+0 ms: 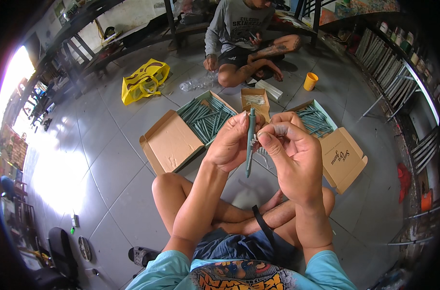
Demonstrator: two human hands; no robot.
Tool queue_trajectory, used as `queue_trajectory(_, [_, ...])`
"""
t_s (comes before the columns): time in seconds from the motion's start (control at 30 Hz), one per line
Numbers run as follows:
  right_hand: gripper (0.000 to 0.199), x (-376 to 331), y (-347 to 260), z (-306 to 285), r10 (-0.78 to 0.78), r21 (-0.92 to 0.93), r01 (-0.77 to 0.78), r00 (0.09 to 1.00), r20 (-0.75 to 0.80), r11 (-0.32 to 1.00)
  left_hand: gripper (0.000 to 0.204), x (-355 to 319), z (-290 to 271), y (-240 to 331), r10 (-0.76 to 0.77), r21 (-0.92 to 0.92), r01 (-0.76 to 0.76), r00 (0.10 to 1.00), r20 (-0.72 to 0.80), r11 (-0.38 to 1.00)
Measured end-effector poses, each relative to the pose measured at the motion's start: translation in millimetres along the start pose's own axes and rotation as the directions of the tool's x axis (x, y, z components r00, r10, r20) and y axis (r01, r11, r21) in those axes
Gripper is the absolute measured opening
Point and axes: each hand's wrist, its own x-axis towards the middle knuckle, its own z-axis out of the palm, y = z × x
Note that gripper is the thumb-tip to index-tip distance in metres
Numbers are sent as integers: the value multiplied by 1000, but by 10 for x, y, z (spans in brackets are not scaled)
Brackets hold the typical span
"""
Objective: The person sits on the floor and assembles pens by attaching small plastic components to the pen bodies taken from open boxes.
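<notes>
A dark teal pen [251, 140] stands nearly upright in front of me, with white marks along its side. My left hand [225, 145] is closed on it, thumb and fingers pinching its upper part. Close on the pen's right side, my right hand [297, 162] is curled, thumb against the index finger. What those fingertips hold, if anything, I cannot make out. Beyond the hands, an open cardboard box [171, 141] has many similar pens [205, 116] in it. A second open box [344, 159] on the right has more teal pens [314, 120].
Between the boxes stands a small carton [249, 91] of thin clear pieces. A yellow bag [145, 81], clear plastic [196, 85] and an orange cup [311, 81] are farther off. Another person [237, 41] sits cross-legged opposite. Metal frames [384, 63] line the right wall.
</notes>
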Motion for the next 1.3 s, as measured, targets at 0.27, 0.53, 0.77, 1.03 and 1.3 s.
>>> queue_trajectory(0.27, [16,-19,-79,-11,-10,-57,13,999,49,998,26,60,30,-19,-4,-175,-6,998,-56,984])
queue_trajectory(0.53, [13,-181,-418,-67,-95,-178,154,949,300,972,23,247,-302,23,-215,-700,112,975,-61,705])
queue_trajectory(0.77, [15,-155,-357,-80,30,-48,-22,982,187,999,25,178,-218,-10,-184,-642,103,981,-61,760])
queue_trajectory(1.03, [13,-9,-18,-65,60,109,-77,986,157,991,29,110,71,-6,-73,-219,30,979,-191,975])
queue_trajectory(1.3, [14,20,-10,-61,102,126,-123,982,160,984,31,100,5,-17,-57,-147,26,976,-211,989])
